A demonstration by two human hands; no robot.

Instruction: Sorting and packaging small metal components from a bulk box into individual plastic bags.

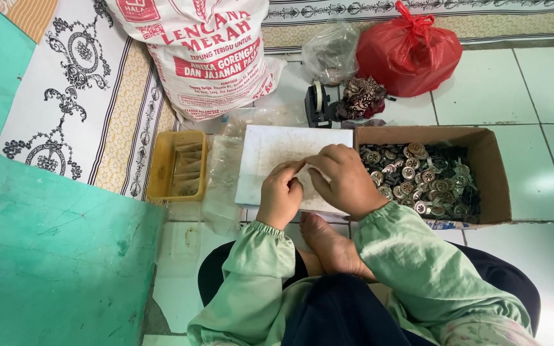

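Note:
My left hand and my right hand meet over a white board on the floor. Together they pinch a small white piece between the fingertips; what it is cannot be made out. Both arms wear light green sleeves. Right of my right hand stands an open cardboard box filled with several round metal-and-black parts. A bare foot rests just below the hands.
A yellow tray with small packets lies left of the board, beside clear plastic bags. Behind are a large white printed sack, a tape dispenser, a red plastic bag and a clear bag. A green wall is at left.

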